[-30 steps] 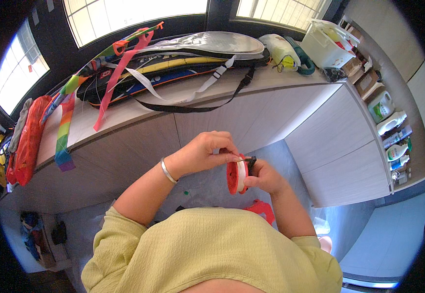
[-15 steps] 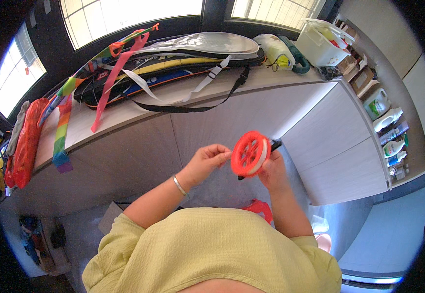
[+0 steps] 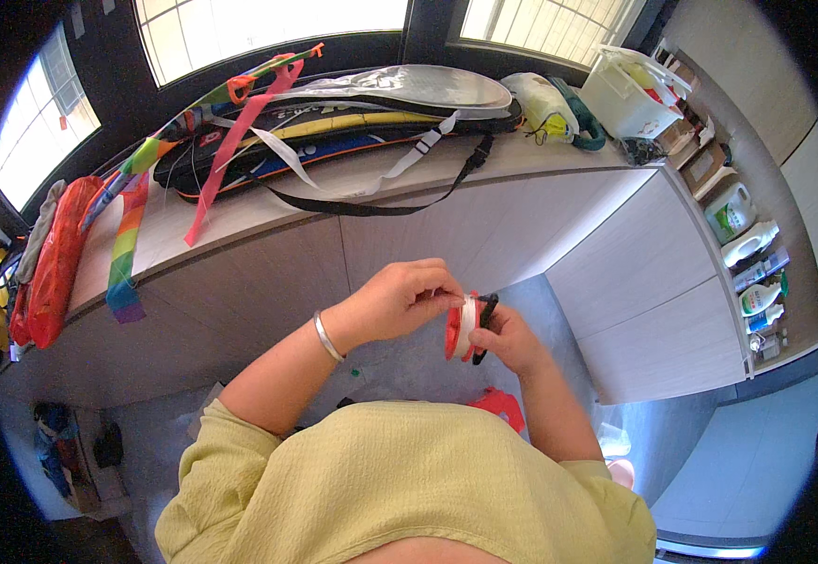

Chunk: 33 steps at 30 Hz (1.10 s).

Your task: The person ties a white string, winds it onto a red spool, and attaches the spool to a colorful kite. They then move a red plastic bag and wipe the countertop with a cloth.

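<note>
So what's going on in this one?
A person in a yellow-green top stands at a long counter and works on a red line spool held in front of the chest. The right hand holds the spool edge-on by its black handle, and the left hand pinches at the white line wound on it. On the counter lie a long bag and a rainbow tail. A white bin stands at the far right end.
</note>
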{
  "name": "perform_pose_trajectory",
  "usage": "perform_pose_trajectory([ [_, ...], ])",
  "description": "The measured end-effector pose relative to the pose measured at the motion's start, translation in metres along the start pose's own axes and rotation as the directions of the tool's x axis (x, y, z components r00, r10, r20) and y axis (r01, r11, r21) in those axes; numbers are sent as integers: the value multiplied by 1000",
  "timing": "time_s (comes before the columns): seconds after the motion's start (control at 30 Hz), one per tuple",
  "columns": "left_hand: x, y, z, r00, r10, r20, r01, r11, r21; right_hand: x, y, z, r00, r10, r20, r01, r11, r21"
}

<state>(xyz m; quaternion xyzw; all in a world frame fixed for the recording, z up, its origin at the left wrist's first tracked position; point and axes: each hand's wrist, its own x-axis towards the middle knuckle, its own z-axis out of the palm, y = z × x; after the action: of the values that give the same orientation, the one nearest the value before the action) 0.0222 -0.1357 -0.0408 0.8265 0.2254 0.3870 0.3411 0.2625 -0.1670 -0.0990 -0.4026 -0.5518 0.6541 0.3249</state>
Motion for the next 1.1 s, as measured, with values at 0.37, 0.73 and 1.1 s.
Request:
perform_pose_trajectory([
  [0.37, -21, -48, 48, 838, -537, 99, 420, 519, -744, -12, 4, 20, 953, -280, -118, 303, 871, 387],
  [0.73, -21, 5, 28, 977, -187, 97, 200, 968, -149, 3, -23, 4, 944, -62, -323, -65, 928, -366],
  [1.1, -6, -22, 8, 993, -78, 90, 99, 963, -251, -5, 3, 15, 982, 29, 185, -64, 981, 185],
])
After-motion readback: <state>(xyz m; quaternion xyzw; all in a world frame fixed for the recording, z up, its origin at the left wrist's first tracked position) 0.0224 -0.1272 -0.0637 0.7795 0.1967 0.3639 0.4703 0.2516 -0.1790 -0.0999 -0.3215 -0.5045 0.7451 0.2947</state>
